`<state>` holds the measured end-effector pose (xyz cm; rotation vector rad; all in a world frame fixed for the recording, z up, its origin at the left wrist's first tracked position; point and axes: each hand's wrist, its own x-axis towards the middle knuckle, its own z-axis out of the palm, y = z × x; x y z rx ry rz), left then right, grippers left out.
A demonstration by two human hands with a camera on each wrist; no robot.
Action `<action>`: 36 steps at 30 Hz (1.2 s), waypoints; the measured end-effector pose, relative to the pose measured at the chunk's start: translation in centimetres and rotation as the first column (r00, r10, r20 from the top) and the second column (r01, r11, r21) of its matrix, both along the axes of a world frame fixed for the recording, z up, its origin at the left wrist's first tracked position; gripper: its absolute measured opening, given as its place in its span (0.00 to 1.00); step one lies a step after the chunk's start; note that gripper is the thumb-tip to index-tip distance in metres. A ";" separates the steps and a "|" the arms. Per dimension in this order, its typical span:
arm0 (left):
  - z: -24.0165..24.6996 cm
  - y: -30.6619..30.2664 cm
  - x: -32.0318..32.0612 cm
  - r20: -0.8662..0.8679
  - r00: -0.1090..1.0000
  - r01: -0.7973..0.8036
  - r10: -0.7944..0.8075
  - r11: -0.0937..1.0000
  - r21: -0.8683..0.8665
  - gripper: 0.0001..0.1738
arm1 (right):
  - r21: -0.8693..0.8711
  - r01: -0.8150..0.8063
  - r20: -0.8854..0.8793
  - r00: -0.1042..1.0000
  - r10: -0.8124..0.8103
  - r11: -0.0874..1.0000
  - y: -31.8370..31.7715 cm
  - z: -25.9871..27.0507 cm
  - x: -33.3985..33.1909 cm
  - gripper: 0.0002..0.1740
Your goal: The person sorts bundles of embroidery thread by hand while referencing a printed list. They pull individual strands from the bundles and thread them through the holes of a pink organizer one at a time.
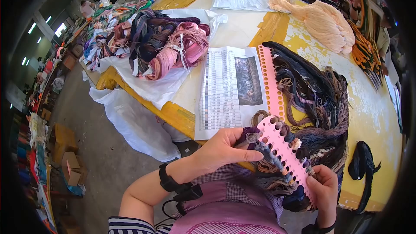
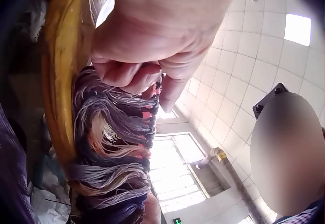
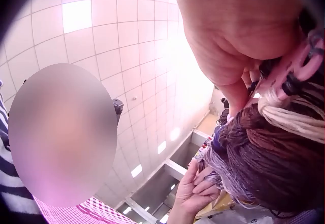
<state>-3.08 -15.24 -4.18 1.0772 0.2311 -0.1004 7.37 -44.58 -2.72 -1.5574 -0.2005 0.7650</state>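
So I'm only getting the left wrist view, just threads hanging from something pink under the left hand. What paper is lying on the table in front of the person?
Observer: The head view shows a printed sheet there, with columns of numbers and a dark picture.
Operator: Okay, and is there another pink piece?
Observer: Yes, a second pink card with a row of holes lies just right of the sheet.
Operator: Got it. Where exactly is the right hand?
Observer: In the head view, the right hand grips the edge of the held card near its lower end.
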 end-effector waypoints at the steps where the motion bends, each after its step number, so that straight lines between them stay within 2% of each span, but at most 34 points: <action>1: 0.0 0.0 0.0 -0.014 1.000 -0.006 0.006 1.000 -0.006 0.19 | 0.003 -0.001 0.008 1.000 0.001 1.000 0.0 0.1 0.0 0.09; 5: -0.9 0.4 -0.2 -0.074 0.997 -0.001 0.004 0.999 0.045 0.16 | 0.009 0.012 -0.005 1.000 -0.012 1.000 0.1 0.2 -0.1 0.09; 8: -0.4 0.5 -0.2 -0.078 0.997 0.020 -0.023 0.999 -0.031 0.13 | 0.000 -0.004 -0.003 1.000 0.004 1.000 0.3 0.3 0.0 0.09; 10: -0.7 0.2 0.0 -0.020 0.999 -0.043 0.043 0.999 0.013 0.12 | -0.003 -0.001 -0.016 1.000 0.001 1.000 0.3 0.0 0.1 0.08; 20: -0.9 0.3 -0.2 0.006 0.994 -0.107 0.106 0.993 0.042 0.17 | 0.005 0.013 -0.035 0.999 -0.013 1.000 0.1 -0.6 0.5 0.07; 24: -0.9 0.5 -0.2 0.004 0.997 -0.078 0.078 0.997 0.009 0.17 | -0.002 0.006 -0.027 1.000 -0.006 1.000 0.0 -0.8 0.7 0.07; 27: -0.6 0.3 -0.1 0.055 0.995 -0.083 0.082 0.996 0.011 0.13 | -0.023 0.012 -0.034 0.999 -0.013 1.000 0.2 -0.5 0.6 0.07; 29: 0.3 0.5 0.0 -0.021 0.999 -0.024 0.023 0.999 -0.049 0.12 | -0.043 0.024 -0.013 1.000 -0.024 0.999 0.2 -0.6 0.6 0.07; 32: -0.2 0.2 0.2 -0.081 0.996 -0.034 0.030 0.999 -0.043 0.12 | -0.015 0.020 -0.017 1.000 -0.020 1.000 0.3 -0.5 0.5 0.08; 36: -1.0 0.1 0.3 -0.070 0.997 -0.044 0.040 0.997 -0.058 0.10 | -0.012 -0.009 -0.026 1.000 0.009 1.000 0.3 -0.4 0.4 0.07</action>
